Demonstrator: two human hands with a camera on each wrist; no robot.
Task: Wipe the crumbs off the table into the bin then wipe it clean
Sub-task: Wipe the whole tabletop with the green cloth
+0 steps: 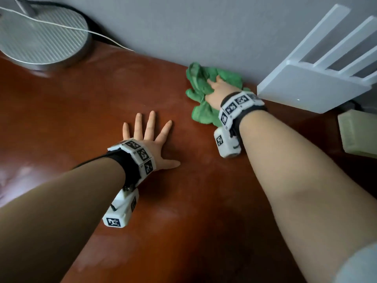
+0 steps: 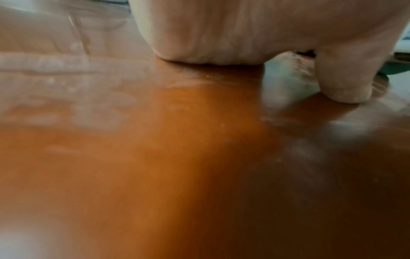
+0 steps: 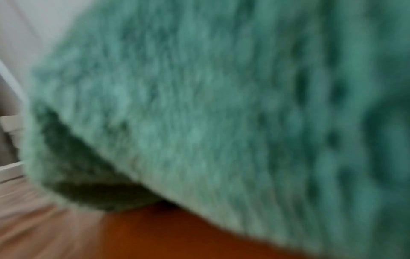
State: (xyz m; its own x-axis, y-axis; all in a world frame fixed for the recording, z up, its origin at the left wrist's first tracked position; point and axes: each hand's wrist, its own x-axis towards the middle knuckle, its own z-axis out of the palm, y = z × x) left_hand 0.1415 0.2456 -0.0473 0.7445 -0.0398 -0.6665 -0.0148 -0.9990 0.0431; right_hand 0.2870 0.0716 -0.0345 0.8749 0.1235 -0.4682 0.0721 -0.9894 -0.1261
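The left hand (image 1: pixel 150 146) lies flat, fingers spread, on the brown surface (image 1: pixel 81 111). Farther off, by the wall, the right hand (image 1: pixel 217 91) presses the green cloth (image 1: pixel 201 115); its fingers are hidden.

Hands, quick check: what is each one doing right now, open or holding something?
Left hand: open, fingers spread, flat on the table.
Right hand: on the green cloth near the wall; fingers buried in it, grip cannot be told.

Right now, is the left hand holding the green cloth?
No. The left hand lies flat with fingers spread on the table, while the right hand presses the green cloth.
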